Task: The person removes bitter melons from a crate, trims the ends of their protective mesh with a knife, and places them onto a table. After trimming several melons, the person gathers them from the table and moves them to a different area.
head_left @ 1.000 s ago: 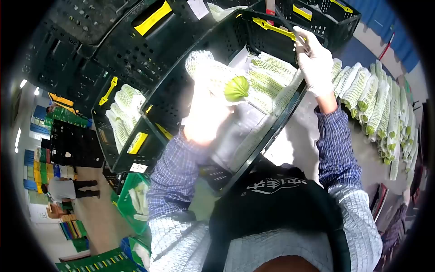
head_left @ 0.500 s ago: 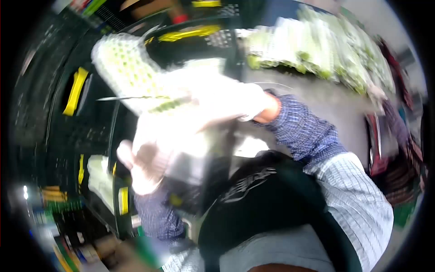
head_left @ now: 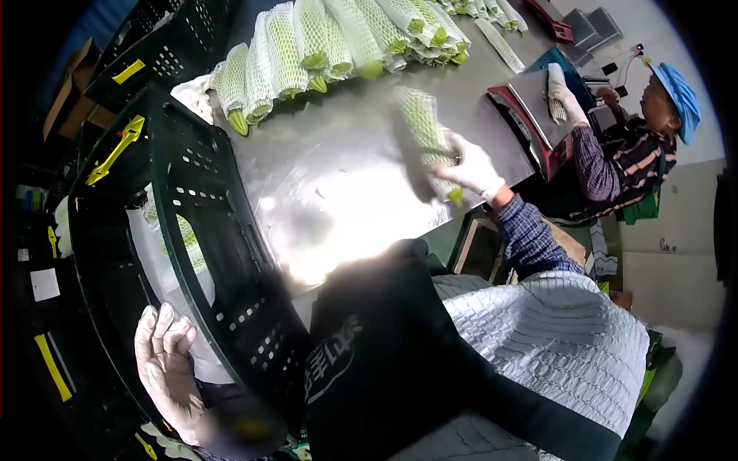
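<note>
My right hand [head_left: 470, 165], in a white glove, grips a long green vegetable [head_left: 421, 123] in a white foam net sleeve above the metal table; its upper end is blurred. My left hand [head_left: 165, 369], also gloved, is at the near end of the black plastic crate [head_left: 165, 115], fingers loosely bent and nothing held. Inside that crate, white paper or film [head_left: 161, 253] and more netted green vegetables [head_left: 188, 242] show through the side opening. A row of sleeved vegetables [head_left: 307, 46] lies along the table's far side.
A co-worker [head_left: 615, 146] at right holds a sleeved piece [head_left: 555, 92] over a red-edged machine [head_left: 530, 127]. Another black crate [head_left: 161, 46] stands at the back left. A white cloth-like bundle [head_left: 194, 98] is at the corner of the metal table [head_left: 300, 154].
My view has swung right. My hands were close together near a netted vegetable over the crates; now they are far apart, the right over the table and the left beside the crate.
</note>
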Available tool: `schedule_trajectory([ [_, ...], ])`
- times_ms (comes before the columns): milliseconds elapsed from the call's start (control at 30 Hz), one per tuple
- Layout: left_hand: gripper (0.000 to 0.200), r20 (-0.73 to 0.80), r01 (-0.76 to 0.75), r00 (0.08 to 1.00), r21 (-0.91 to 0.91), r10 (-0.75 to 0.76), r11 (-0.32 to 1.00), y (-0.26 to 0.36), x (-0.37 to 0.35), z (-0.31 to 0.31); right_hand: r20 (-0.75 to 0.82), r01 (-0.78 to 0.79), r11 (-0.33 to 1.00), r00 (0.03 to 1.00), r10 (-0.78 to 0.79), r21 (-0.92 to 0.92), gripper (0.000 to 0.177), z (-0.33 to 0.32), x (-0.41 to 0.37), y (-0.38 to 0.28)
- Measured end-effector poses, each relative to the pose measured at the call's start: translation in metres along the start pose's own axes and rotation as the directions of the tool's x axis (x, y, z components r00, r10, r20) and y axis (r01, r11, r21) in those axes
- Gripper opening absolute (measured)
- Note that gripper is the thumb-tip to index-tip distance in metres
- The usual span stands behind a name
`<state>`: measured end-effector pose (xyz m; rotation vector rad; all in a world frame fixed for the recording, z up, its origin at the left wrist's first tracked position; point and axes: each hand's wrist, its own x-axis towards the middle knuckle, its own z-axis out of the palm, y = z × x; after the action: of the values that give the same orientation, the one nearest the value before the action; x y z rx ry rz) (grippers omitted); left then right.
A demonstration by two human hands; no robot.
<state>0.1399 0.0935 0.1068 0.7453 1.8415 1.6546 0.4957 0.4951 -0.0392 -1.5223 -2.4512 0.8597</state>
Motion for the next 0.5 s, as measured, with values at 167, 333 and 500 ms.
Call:
schedule_trajectory([
  [167,0.05,-0.164,0.172,0.97,-0.067,-0.181,0.983,-0.014,0.02,-0.007,-0.137,-0.123,0.969,0.986,0.095,-0.212,0.085,-0.017,0.036,0.128],
  [333,0.04,-0.254,0.35,0.91,0.047,-0.328,0.936,-0.044,0.045,-0.064,-0.14,-0.128,0.959,0.986,0.094,-0.253,0.074,-0.016,0.067,0.166],
  [500,0.03,-0.258,0.411,0.904,0.299,-0.342,0.861,-0.093,0.036,-0.095,-0.269,-0.048,0.85,0.957,-0.112,-0.524,0.068,-0.012,0.069,0.151],
])
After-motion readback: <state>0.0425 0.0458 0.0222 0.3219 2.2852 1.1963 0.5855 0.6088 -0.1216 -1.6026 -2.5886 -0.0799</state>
